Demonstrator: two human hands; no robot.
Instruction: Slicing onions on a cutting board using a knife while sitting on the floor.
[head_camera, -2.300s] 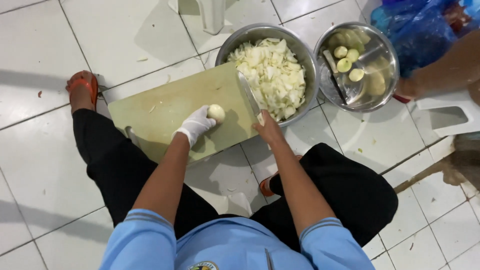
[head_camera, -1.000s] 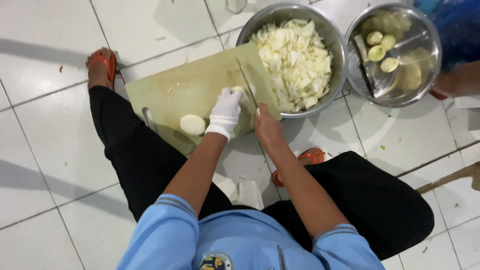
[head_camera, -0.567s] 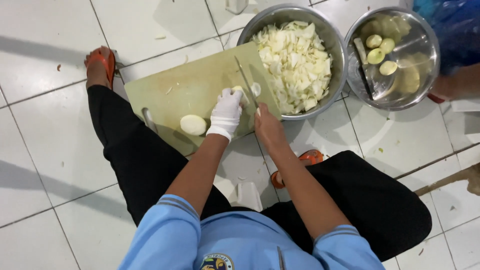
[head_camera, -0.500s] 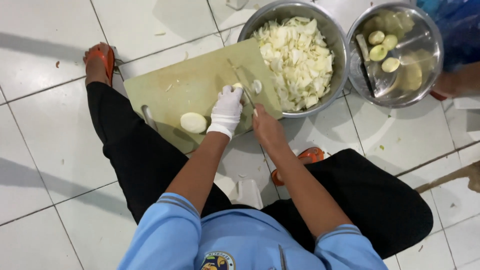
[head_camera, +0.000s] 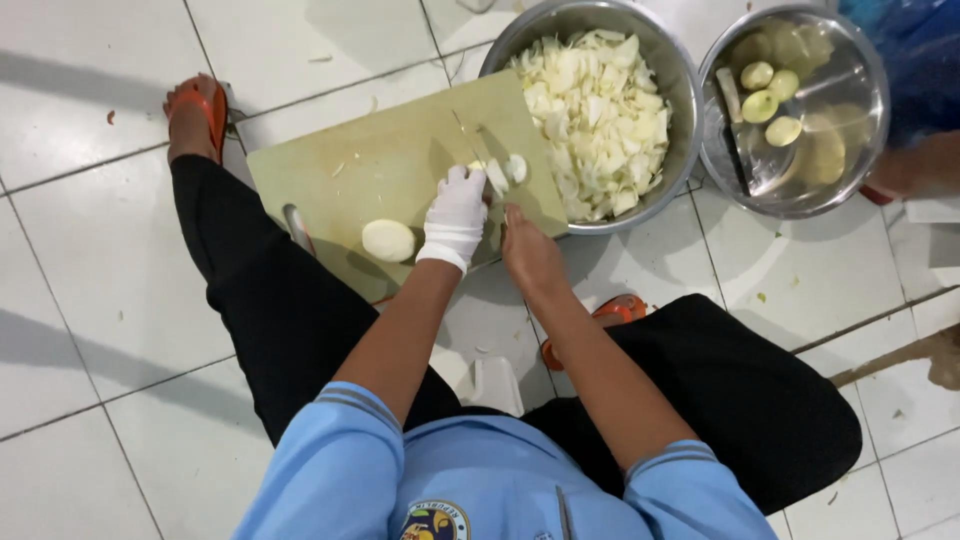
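My gloved left-hand fingers press down on the pale vegetable piece I am slicing, pinning it to the green cutting board that lies on the tiled floor. Left of them, 1 peeled half waits on the board, untouched. My left hand sits just beside my bare right hand, which is clenched around the knife; the blade runs up along the piece, near 1 cut slice. I judge the slicing mid-way. The next cut calls for curling my fingertips back from the edge. Further right stand the steel bowl of cut pieces and a second bowl with whole ones.
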